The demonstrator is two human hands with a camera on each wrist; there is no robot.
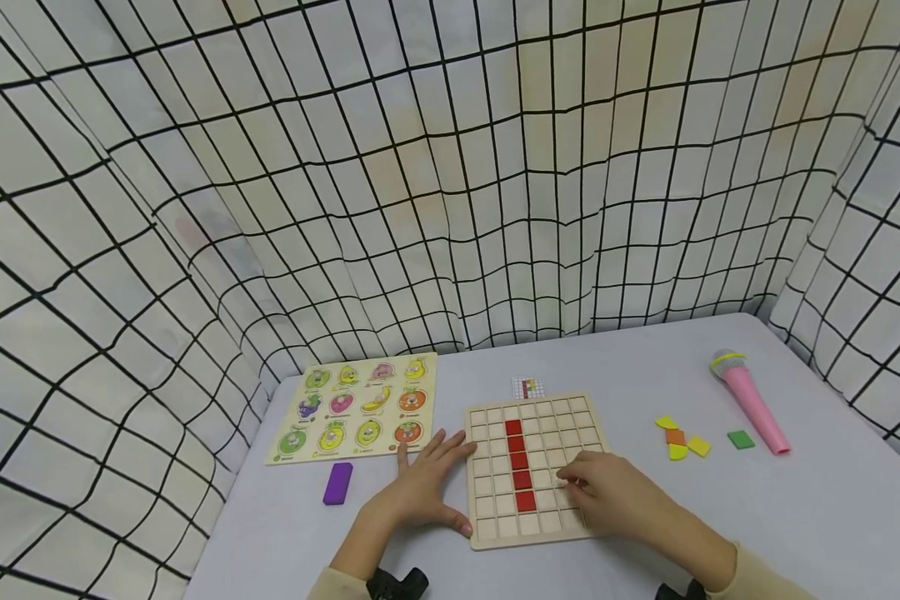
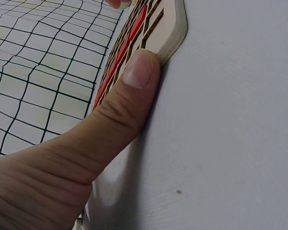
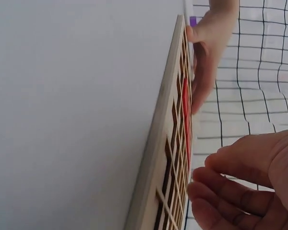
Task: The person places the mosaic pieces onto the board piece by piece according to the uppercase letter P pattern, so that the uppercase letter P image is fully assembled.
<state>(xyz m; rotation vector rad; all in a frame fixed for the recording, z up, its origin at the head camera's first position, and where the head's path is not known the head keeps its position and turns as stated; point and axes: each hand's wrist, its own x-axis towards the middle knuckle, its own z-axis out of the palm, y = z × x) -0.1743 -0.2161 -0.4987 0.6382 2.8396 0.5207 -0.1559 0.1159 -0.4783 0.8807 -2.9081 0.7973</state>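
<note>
A wooden grid board (image 1: 487, 528) lies on the table, with several red square tiles (image 1: 522, 479) in one column of its cells. My left hand (image 1: 423, 487) is spread at the board's left side; in the left wrist view the thumb (image 2: 139, 72) touches its edge near a corner. Over the board's right part is my right hand (image 1: 618, 496), fingers bent and thumb close to the index finger. No piece shows between these fingertips in the right wrist view, where the right hand (image 3: 249, 177) hovers beside the board; a small one could be hidden.
Behind the board lies a small pattern card (image 1: 528, 387). To the left are a fruit picture board (image 1: 356, 408) and a purple block (image 1: 337, 483). Rightward lie yellow and orange pieces (image 1: 676, 437), a green square (image 1: 741, 439) and a pink microphone (image 1: 753, 404). Checked curtains (image 1: 450, 192) enclose the table.
</note>
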